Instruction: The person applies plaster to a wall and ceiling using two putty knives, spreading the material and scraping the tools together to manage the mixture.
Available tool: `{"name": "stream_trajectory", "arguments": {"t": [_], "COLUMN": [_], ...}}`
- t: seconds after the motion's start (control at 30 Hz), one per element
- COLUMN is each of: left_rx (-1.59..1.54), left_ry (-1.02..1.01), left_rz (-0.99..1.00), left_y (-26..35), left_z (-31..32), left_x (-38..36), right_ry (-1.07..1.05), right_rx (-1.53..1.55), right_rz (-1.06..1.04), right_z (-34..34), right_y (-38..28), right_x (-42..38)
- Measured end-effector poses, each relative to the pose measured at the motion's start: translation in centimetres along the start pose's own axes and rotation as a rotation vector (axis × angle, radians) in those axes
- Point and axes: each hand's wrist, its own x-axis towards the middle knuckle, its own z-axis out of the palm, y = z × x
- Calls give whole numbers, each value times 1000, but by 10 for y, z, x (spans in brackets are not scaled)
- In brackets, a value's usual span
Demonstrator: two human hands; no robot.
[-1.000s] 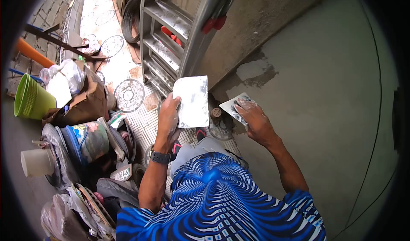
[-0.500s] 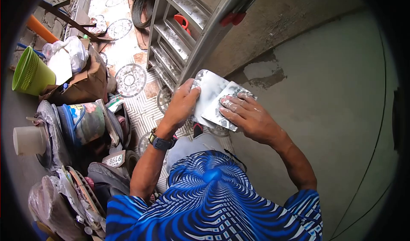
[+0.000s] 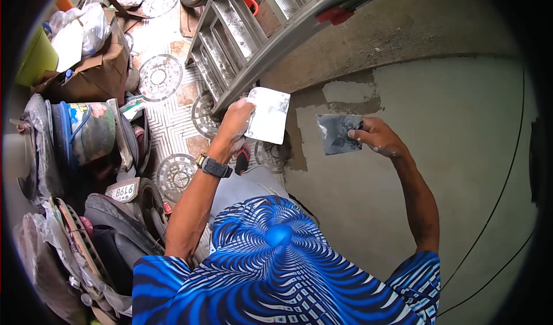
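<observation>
My left hand point(image 3: 233, 124) grips the edge of a flat rectangular plate point(image 3: 269, 115), its face smeared white with what looks like putty. To the right, my right hand point(image 3: 381, 138) is closed on a smaller flat scraper plate point(image 3: 335, 136), dark grey with some pale smears. The thumb lies across the scraper's face, and the other fingers are mostly hidden behind it. A gap separates the two plates. The scraper is in front of the grey-green plastered wall point(image 3: 438, 152), close below a rough darker patch point(image 3: 368, 101); contact with the wall cannot be made out.
A metal stepladder point(image 3: 253, 54) leans along the wall ahead. Patterned tiles point(image 3: 161, 77) cover the floor. On the left are a cardboard box point(image 3: 109, 66), a painted bucket point(image 3: 92, 132), a motorcycle seat point(image 3: 118, 224) and a licence plate point(image 3: 122, 190). Dark cables point(image 3: 507, 189) run down the wall.
My right hand has drawn the smaller scraper off the white-smeared plate and moved it right, toward the wall. My left hand still holds its plate. The view has shifted.
</observation>
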Motion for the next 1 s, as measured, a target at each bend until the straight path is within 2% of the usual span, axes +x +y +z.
{"name": "stream_trajectory", "arguments": {"t": [0.1,0.2,0.3,0.37,0.47,0.57,0.67,1.0], "left_rx": [-46,-8,27,53,-112,-167,-177,-405], "left_ry": [44,56,73,88,97,110,145,283], "left_rz": [-27,-27,-28,-57,-104,-112,-106,-78], "left_y": [-20,-52,-77,-84,-101,-122,-129,-177], "left_z": [-2,-10,-10,-5,-1,-8,-14,-24], "left_x": [-1,4,-1,-6,-10,-9,-12,-29], "right_ry": [58,133,397,403,437,227,208,-6], "right_rx": [-14,-371,-1150,-1450,-1784,-1962,-2048,-2326], "right_rz": [39,22,-686,-618,-548,-249,-315,-205], "right_z": [-6,-9,-4,2,-4,-9,-10,18], "right_y": [-10,-27,3,11,63,99,123,163], "right_x": [-3,-3,12,22,58,97,132,221]}}
